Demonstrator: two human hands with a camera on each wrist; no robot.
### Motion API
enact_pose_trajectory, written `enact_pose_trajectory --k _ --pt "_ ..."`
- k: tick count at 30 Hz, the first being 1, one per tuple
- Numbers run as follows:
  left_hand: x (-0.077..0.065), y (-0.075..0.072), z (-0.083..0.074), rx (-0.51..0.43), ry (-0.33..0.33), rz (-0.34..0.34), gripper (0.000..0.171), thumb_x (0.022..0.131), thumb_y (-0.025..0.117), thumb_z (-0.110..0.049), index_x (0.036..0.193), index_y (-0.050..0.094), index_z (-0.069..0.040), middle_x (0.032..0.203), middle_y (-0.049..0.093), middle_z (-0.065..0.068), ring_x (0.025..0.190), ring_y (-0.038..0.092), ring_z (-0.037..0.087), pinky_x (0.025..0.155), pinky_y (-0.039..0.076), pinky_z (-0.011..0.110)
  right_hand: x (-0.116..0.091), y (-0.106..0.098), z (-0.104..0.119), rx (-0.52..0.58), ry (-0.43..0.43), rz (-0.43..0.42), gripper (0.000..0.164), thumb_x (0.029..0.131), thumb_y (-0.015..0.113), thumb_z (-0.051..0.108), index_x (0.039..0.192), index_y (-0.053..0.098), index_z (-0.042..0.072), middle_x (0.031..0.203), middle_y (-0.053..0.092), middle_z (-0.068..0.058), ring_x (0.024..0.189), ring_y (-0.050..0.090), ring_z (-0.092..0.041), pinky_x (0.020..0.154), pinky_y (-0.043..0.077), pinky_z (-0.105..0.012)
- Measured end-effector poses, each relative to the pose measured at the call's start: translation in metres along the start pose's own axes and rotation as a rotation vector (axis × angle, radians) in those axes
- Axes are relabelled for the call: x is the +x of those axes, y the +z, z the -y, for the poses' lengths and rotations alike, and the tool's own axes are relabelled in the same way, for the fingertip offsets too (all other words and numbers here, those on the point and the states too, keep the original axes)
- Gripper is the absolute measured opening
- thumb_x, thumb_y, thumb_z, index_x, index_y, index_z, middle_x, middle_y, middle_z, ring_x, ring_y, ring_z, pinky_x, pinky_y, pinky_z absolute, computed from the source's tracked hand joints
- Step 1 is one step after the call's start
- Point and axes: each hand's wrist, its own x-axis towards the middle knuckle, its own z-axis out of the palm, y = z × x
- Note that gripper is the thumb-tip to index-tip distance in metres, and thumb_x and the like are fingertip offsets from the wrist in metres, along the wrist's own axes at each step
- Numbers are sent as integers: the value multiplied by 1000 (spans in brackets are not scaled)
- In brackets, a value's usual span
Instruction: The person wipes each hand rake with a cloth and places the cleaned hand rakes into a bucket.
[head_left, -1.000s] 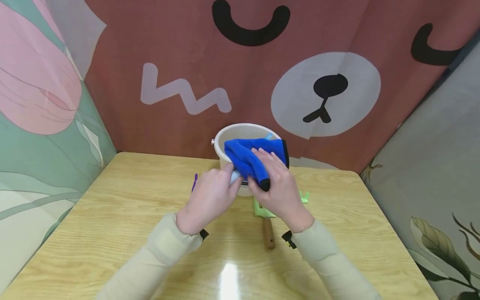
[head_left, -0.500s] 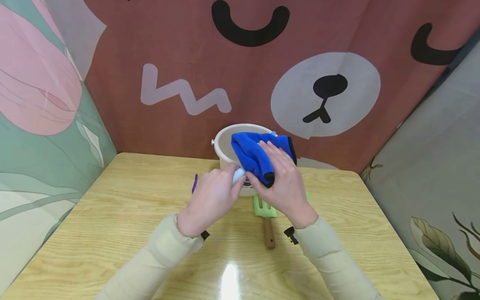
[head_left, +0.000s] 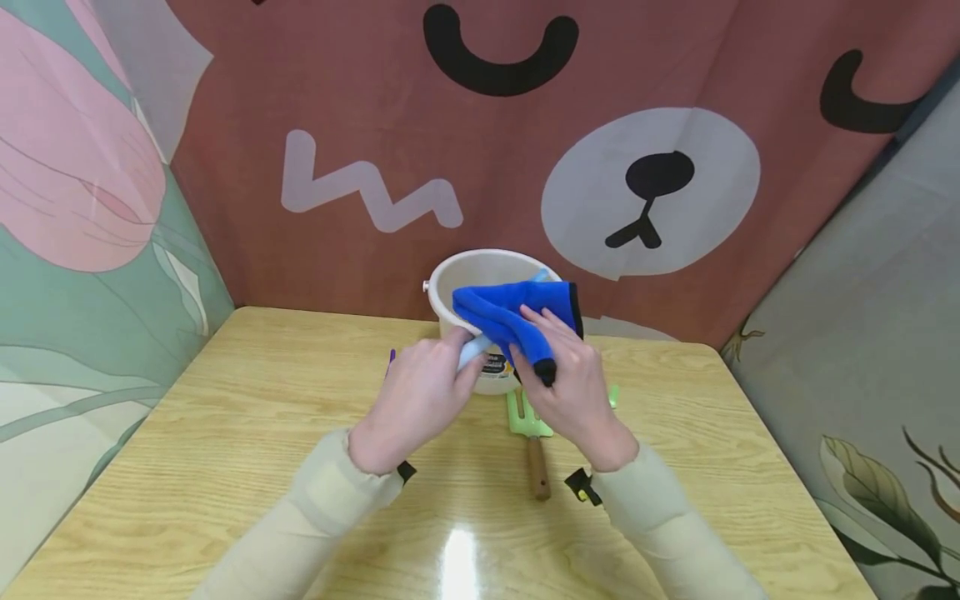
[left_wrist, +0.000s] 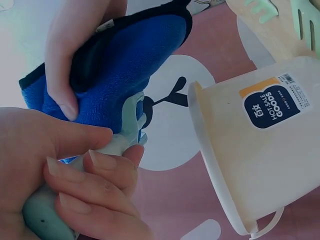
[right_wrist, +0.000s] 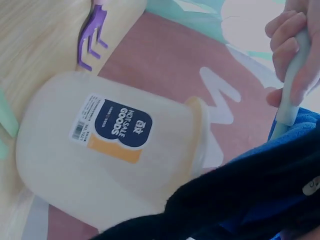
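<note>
My left hand [head_left: 420, 396] grips the pale blue handle [left_wrist: 52, 207] of a tool held at a slant in front of the bucket. A blue cloth [head_left: 498, 308] with black edging is folded round the tool's far part, held there by my right hand [head_left: 566, 379]. Past the cloth, a pale blue tip [head_left: 541, 275] shows in the head view. Pale prong-like parts of the tool's head [left_wrist: 132, 117] peek out in the left wrist view; the rest is covered. Behind the hands stands a white bucket [right_wrist: 60, 150] with a dark label.
On the table [head_left: 247, 417] near the bucket lies a green slotted turner [head_left: 530, 421] with a wooden handle. A green pronged piece [left_wrist: 262, 9] lies beside it. A purple rake [right_wrist: 92, 37] is left of the bucket. A curtain with a printed bear [head_left: 360, 67] hangs behind.
My right hand slid the cloth up and right along the tool, then back down and left. The left hand stayed almost still on the handle.
</note>
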Motion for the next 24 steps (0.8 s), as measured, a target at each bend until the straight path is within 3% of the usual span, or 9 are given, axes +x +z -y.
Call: enact_pose_trajectory --k 4,8,15,24 --pt "1 -1 0 -3 -17 16 16 98 61 -19 99 64 -3 59 50 1 43 45 15 40 36 30 0 -2 3 19 -37 16 31 88 73 6 115 73 -10 116 75 -26 113 69 -40 103 50 -56" --pt "1 -2 -1 6 -6 21 16 98 61 -19 98 64 -3 60 50 1 45 46 15 41 36 30 -2 -3 3 -6 -53 33 40 86 75 9 122 71 -7 120 74 -23 117 68 -38 104 50 -55" --pt "-1 -1 -2 11 49 -22 13 98 62 -19 95 63 -6 57 46 -1 47 46 15 43 37 33 0 -2 -3 -76 -19 53 47 90 72 17 132 67 -3 130 71 -18 129 62 -32 110 47 -51" --pt "-4 0 -1 -18 44 -9 20 99 63 -20 105 66 -2 58 47 -1 45 44 12 42 37 30 4 -3 -11 -160 6 14 44 91 71 17 130 67 -4 128 71 -21 124 65 -36 105 50 -54"
